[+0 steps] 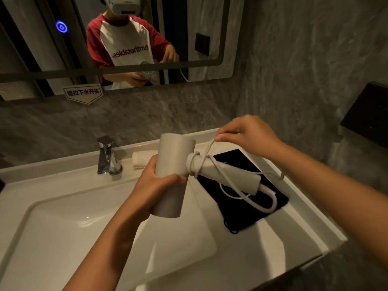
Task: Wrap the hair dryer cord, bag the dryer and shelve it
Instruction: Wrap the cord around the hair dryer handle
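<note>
- Wrapping step in hand: left hand (155,183) grips the hair dryer (172,175) barrel above the sink (63,238); a few turns ring its handle
- right hand (247,135) fingers (222,138) pinch the cord (206,150) taut; slack loops over the black bag (252,215) on the table (300,223)
- Next, likely: wind the remaining slack around the handle

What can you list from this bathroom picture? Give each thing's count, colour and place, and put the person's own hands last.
hair dryer: one, off-white, held above the basin
cord: one, white, a few turns around the handle, the rest looping loose over the bag
bag: one, black, flat on the counter right of the basin
sink basin: one, white, lower left
tap: one, chrome, behind the basin
folded towel: one, pale, beside the tap
mirror: one, dark-framed, on the wall
blue light: one, on the mirror
left hand: grip around the dryer's barrel
right hand: pinching the cord, raised
</note>
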